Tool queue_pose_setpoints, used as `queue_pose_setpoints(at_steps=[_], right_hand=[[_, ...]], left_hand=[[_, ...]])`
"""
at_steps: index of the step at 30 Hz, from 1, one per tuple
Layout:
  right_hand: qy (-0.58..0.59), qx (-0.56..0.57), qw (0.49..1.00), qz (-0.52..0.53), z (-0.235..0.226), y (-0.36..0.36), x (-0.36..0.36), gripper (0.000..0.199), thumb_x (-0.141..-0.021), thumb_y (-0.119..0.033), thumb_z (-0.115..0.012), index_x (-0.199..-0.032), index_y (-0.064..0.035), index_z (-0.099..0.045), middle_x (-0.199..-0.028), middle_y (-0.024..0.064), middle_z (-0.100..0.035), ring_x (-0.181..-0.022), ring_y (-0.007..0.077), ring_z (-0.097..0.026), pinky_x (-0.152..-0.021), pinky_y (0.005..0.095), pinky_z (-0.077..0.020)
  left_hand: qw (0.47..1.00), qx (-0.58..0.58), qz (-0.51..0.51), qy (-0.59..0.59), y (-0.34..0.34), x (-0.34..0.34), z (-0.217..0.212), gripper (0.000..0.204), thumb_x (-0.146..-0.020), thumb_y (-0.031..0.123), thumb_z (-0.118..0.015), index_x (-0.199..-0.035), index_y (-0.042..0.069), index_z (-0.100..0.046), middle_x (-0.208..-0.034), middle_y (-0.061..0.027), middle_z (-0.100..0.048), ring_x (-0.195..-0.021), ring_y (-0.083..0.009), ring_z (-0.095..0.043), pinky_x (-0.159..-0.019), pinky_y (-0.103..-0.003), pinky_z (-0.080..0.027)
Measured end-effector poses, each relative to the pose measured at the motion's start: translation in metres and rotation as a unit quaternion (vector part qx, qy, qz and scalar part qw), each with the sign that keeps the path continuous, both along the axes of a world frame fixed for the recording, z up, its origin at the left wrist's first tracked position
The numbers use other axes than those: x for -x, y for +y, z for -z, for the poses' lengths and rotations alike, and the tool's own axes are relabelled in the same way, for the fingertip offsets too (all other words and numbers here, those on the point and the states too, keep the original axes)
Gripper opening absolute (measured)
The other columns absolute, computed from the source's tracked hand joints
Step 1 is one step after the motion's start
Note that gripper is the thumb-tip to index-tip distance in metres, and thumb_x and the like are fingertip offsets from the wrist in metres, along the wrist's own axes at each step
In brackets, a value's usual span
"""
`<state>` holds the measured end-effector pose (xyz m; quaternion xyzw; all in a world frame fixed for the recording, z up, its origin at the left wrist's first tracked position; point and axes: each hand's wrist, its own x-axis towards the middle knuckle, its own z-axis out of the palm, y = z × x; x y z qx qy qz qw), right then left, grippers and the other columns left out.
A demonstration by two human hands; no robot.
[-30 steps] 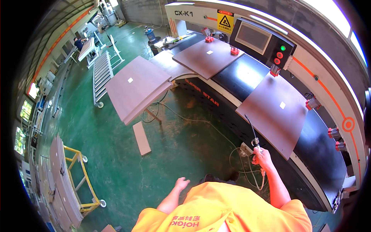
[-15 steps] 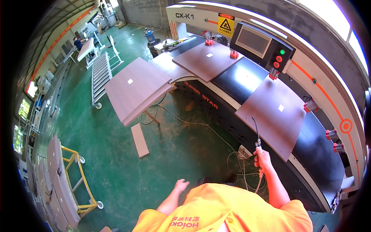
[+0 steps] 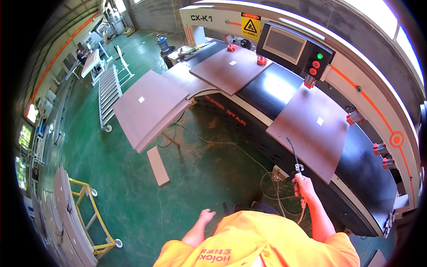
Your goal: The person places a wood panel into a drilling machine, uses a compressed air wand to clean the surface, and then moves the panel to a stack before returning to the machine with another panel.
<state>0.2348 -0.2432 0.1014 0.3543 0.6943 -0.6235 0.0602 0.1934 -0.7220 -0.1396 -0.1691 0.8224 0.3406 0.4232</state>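
In my right hand [image 3: 304, 185] I grip an air blow gun [image 3: 298, 168], its thin dark nozzle pointing up over the edge of a brown panel [image 3: 313, 129]. An orange fitting and hose [image 3: 303, 209] hang below that fist. The panel lies flat on the machine's black table [image 3: 362, 164], a small white label on its top. My left hand [image 3: 207, 216] hangs low over the green floor beside my body, its fingers loosely apart and nothing seen in it. A second brown panel [image 3: 227, 73] lies farther left on the machine, under red-tipped clamps.
A control box with a screen [image 3: 284, 46] sits on the machine's white beam. Stacked panels [image 3: 149, 107] rest on a support at left. A loose board [image 3: 158, 167] and a trailing hose [image 3: 213, 141] lie on the floor. A wheeled yellow rack [image 3: 91, 218] stands at lower left.
My view has shifted slightly, so the machine and panels sit a little farther left. The blow gun stays in my right hand near the panel edge; my left hand still hangs low.
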Motion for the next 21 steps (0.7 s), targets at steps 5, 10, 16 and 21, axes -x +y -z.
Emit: queue_pose_setpoints(at_steps=[5,10,16,21], right_hand=[[0.036,0.050,0.989,0.131,0.001,0.049,0.021,0.043,-0.097,-0.045,-0.048,-0.089,-0.0035,-0.056,-0.057,0.0033,-0.050,-0.043,0.0153,-0.051,-0.041,0.0287,-0.0417],[0.168,0.064,0.941,0.286,-0.038,0.142,0.070,0.051,-0.093,-0.055,-0.051,-0.097,-0.0053,-0.057,-0.063,0.0014,-0.053,-0.050,0.0155,-0.056,-0.049,0.0311,-0.0477],[0.228,0.050,0.898,0.372,-0.098,0.230,0.092,0.048,-0.094,-0.051,-0.052,-0.097,-0.0032,-0.057,-0.062,0.0020,-0.054,-0.050,0.0144,-0.055,-0.049,0.0303,-0.0482],[0.253,0.122,0.885,0.371,-0.120,0.284,0.140,0.051,-0.093,-0.053,-0.053,-0.098,-0.0026,-0.056,-0.062,0.0023,-0.053,-0.050,0.0154,-0.054,-0.049,0.0306,-0.0468]], left_hand=[[1.000,-0.001,0.021,0.020,0.020,0.022,0.013,0.066,-0.083,0.035,-0.066,-0.133,-0.004,-0.049,-0.136,-0.0223,-0.050,-0.128,-0.0312,-0.048,-0.106,-0.036,-0.038],[0.999,-0.011,0.013,0.043,0.041,0.050,0.015,0.064,-0.083,0.031,-0.066,-0.132,-0.006,-0.048,-0.132,-0.0241,-0.053,-0.123,-0.0314,-0.053,-0.102,-0.035,-0.042],[1.000,0.013,0.006,0.022,0.141,0.115,-0.077,0.062,-0.082,0.028,-0.067,-0.130,-0.008,-0.050,-0.117,-0.0207,-0.063,-0.103,-0.0262,-0.063,-0.089,-0.032,-0.049],[0.993,-0.077,-0.033,0.084,0.126,0.171,0.040,0.055,-0.081,0.022,-0.066,-0.126,-0.009,-0.053,-0.091,-0.0123,-0.067,-0.072,-0.0178,-0.062,-0.069,-0.029,-0.050]])
